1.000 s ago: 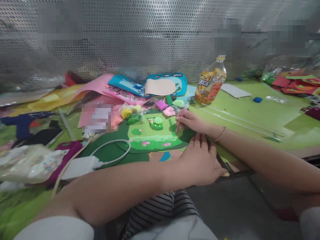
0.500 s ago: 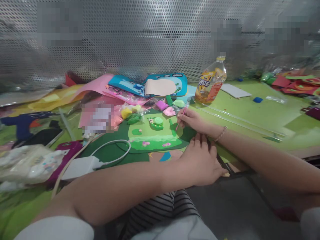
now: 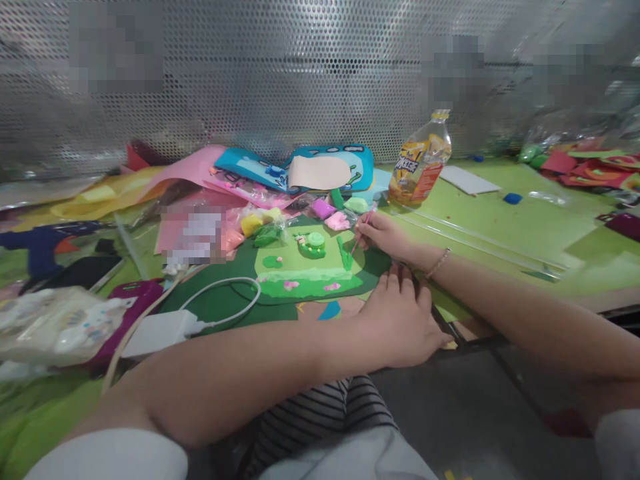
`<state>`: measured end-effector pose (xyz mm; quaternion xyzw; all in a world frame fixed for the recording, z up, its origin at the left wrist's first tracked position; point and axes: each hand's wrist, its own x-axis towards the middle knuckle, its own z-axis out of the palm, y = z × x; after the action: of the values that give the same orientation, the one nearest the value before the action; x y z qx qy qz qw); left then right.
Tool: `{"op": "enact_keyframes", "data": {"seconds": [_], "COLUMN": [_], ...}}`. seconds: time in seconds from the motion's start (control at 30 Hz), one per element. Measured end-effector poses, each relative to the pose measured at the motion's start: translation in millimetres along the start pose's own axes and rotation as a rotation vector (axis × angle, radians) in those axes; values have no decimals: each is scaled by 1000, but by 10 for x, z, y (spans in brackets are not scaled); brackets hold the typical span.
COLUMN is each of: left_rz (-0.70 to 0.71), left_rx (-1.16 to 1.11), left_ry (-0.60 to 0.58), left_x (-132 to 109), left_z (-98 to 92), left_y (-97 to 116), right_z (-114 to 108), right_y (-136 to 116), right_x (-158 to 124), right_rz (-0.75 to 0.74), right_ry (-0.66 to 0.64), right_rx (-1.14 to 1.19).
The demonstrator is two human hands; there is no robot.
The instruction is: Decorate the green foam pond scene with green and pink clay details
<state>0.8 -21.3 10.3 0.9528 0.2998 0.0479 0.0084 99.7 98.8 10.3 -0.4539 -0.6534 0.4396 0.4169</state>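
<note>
At the green picture (image 3: pixel 273 243), right fingers (image 3: pixel 363 231) pinch a pink stick (image 3: pixel 370 214), left fingers (image 3: pixel 395 275) outstretched.

The right hand (image 3: pixel 383 236) pinches a thin pink stick (image 3: pixel 355 244), its lower end at a green clay strip (image 3: pixel 344 252) on the picture (image 3: pixel 280 288) — a green snail (image 3: pixel 316 244) sits beside that strip. The left hand (image 3: pixel 400 320) lies flat at the table's (image 3: pixel 500 227) near edge. Beyond stands a bottle (image 3: pixel 419 163) — tilted slightly, yellow-capped. A white charger (image 3: pixel 159 333) lies left, near a blue glue gun (image 3: pixel 37 245).
</note>
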Motion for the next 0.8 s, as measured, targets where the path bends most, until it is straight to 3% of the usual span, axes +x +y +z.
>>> {"op": "enact_keyframes", "data": {"seconds": [0.8], "left_rz": [-4], "left_rx": [-7], "left_ry": [-4], "left_x": [6], "left_z": [-12], "left_y": [1], "right_z": [-85], "right_y": [45], "right_x": [84], "right_rz": [43], "right_ry": [188], "right_rx": [-94]}}
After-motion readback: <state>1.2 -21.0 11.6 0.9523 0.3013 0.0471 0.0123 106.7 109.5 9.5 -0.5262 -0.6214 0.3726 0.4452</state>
